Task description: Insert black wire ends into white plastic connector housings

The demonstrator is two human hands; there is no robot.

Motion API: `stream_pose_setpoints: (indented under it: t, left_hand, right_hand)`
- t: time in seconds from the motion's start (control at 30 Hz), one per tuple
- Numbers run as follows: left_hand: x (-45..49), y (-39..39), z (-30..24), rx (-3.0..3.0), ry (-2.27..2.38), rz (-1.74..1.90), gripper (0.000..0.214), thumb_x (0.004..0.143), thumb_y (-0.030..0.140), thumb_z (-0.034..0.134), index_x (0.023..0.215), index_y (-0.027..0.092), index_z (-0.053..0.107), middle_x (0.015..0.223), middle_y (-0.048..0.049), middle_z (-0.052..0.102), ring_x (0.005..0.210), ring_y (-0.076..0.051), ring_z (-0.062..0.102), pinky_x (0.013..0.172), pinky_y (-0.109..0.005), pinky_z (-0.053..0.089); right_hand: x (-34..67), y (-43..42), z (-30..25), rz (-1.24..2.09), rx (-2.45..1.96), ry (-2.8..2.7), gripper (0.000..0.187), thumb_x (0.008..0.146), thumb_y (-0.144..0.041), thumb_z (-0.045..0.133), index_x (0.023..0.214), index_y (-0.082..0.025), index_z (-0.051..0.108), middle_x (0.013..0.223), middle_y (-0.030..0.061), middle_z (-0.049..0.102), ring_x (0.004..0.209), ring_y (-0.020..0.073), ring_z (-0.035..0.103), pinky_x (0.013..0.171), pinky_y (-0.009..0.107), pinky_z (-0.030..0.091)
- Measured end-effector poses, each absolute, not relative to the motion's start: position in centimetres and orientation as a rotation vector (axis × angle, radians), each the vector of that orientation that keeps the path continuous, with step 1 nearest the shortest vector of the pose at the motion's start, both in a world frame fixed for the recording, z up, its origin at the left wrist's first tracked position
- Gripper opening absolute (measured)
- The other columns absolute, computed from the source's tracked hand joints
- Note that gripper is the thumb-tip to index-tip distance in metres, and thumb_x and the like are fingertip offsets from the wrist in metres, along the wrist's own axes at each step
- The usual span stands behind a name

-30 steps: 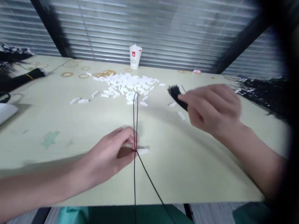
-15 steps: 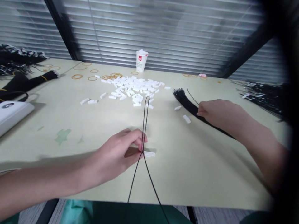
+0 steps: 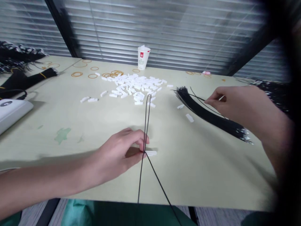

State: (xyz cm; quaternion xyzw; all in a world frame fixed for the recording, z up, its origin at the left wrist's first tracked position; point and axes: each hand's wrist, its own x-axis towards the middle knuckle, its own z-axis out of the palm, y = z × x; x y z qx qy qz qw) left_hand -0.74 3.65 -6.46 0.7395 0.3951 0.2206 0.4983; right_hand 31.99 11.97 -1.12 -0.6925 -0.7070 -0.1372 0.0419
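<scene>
My left hand (image 3: 124, 149) is closed in a pinch on a looped black cord (image 3: 145, 125) and a small white plastic piece (image 3: 151, 153). The loop points away from me, and two tails run down past the table's near edge. On the right, my right hand (image 3: 237, 103) pinches a thin black cord (image 3: 199, 98) between thumb and forefinger. That cord is lifted slightly above a thick bundle of black cords (image 3: 211, 119) with silvery-white tips at its near end. The far end of the held cord is close to the bundle's frayed top.
A heap of white plastic pieces (image 3: 136, 86) lies mid-table, with a paper cup (image 3: 143, 58) behind. Rubber bands (image 3: 77, 74) are scattered at the back. A white device (image 3: 14, 113) and more cord bundles (image 3: 42, 76) sit left; dark cords (image 3: 270, 91) lie far right.
My right hand has risen and moved right off the bundle with one cord, uncovering the bundle's tipped end. My left hand stays put while the cord tails have swung right.
</scene>
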Motion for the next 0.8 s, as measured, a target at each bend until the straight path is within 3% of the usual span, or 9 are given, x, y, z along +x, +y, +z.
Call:
stream_pose_setpoints:
  t: [0.23, 0.3, 0.37, 0.53, 0.8]
  left_hand:
    - [-0.8, 4.2, -6.3, 1.932, 0.925, 0.535, 0.006, 0.082, 0.013, 0.052, 0.082, 0.018, 0.056, 0.086, -0.0012, 0.056, 0.087, -0.014, 0.055, 0.068, -0.022, 0.047]
    - [-0.9, 4.2, -6.2, 1.921, 0.901, 0.532, 0.007, 0.083, 0.013, 0.051, 0.081, 0.017, 0.056, 0.085, -0.0014, 0.055, 0.084, -0.013, 0.054, 0.065, -0.021, 0.046]
    - [-0.9, 4.2, -6.1, 1.911, 0.884, 0.532, 0.009, 0.082, 0.011, 0.05, 0.081, 0.017, 0.056, 0.084, -0.0013, 0.053, 0.08, -0.012, 0.053, 0.061, -0.019, 0.044]
    - [-0.8, 4.2, -6.0, 1.883, 0.892, 0.551, 0.011, 0.08, 0.007, 0.05, 0.079, 0.016, 0.056, 0.081, 0.0005, 0.052, 0.079, -0.01, 0.052, 0.057, -0.017, 0.041]
    - [-0.6, 4.1, -6.5, 1.847, 0.93, 0.57, 0.011, 0.079, 0.007, 0.051, 0.081, 0.017, 0.052, 0.089, 0.0006, 0.055, 0.081, -0.011, 0.056, 0.066, -0.02, 0.048]
  right_hand:
    - [31.1, 12.4, -0.9, -0.371, -2.061, -2.067, 0.005, 0.07, -0.026, 0.06, 0.069, -0.021, 0.06, 0.062, -0.0001, 0.06, 0.053, 0.0115, 0.046, 0.058, 0.027, 0.032]
    - [30.3, 12.1, -0.7, -0.161, -1.838, -1.879, 0.004, 0.076, -0.024, 0.056, 0.076, -0.021, 0.058, 0.068, 0.0013, 0.061, 0.055, 0.0093, 0.048, 0.058, 0.026, 0.034]
    - [29.2, 11.6, -0.5, 0.252, -1.567, -1.694, 0.004, 0.082, -0.024, 0.052, 0.083, -0.02, 0.054, 0.071, 0.0025, 0.059, 0.054, 0.0077, 0.047, 0.054, 0.024, 0.034]
    - [25.4, 9.5, -1.0, 1.139, -1.228, -1.366, 0.008, 0.084, -0.024, 0.055, 0.09, -0.019, 0.055, 0.07, 0.0005, 0.051, 0.051, 0.003, 0.042, 0.045, 0.017, 0.03]
    - [21.6, 6.1, -1.8, 1.259, -0.962, -1.316, 0.006, 0.088, -0.019, 0.05, 0.091, -0.021, 0.055, 0.071, 0.0006, 0.057, 0.054, 0.0049, 0.048, 0.044, 0.014, 0.037]
